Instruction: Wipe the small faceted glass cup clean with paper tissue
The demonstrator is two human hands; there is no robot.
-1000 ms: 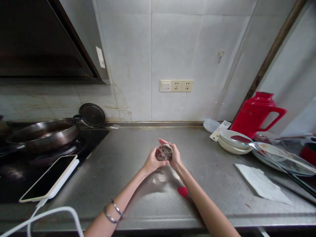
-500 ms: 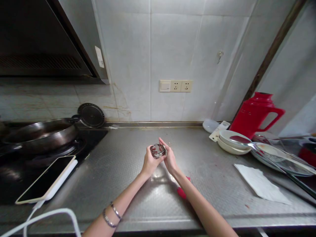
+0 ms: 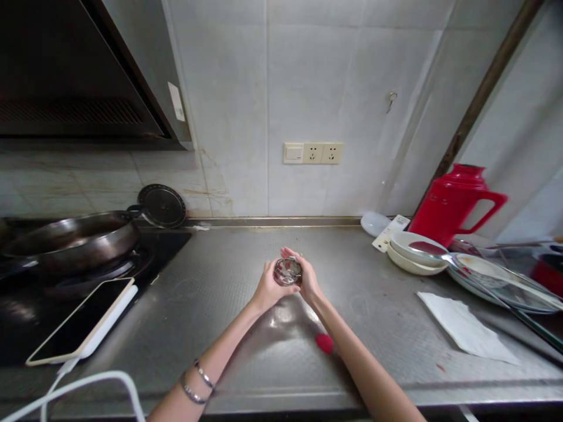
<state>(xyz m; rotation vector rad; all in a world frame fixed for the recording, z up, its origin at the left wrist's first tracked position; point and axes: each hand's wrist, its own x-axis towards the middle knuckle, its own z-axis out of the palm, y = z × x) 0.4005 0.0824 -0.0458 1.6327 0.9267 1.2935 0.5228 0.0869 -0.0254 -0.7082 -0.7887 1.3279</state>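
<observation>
A small round glass-like container (image 3: pixel 288 272), clear and shiny with a dark rim, is held between both hands above the middle of the counter. My left hand (image 3: pixel 269 288) wraps its left and near side, the thumb lying along the front. Cupped against the right and far side is my right hand (image 3: pixel 307 280), with its fingers curving behind the rim. The contents are too small to make out. Partly hidden by my right forearm, a small red object (image 3: pixel 324 343) lies on the counter.
A metal counter (image 3: pixel 211 328) runs below my arms. On the left are a pan (image 3: pixel 88 237) on the black stove and a phone (image 3: pixel 83 322) with a white cable. A red thermos jug (image 3: pixel 453 205), stacked bowls (image 3: pixel 416 265) and a paper napkin (image 3: pixel 466 328) occupy the right.
Both hands have shifted slightly right and nearer with the round container. My right fingers now curl more closely around its far side. Less of the red object shows beside my forearm.
</observation>
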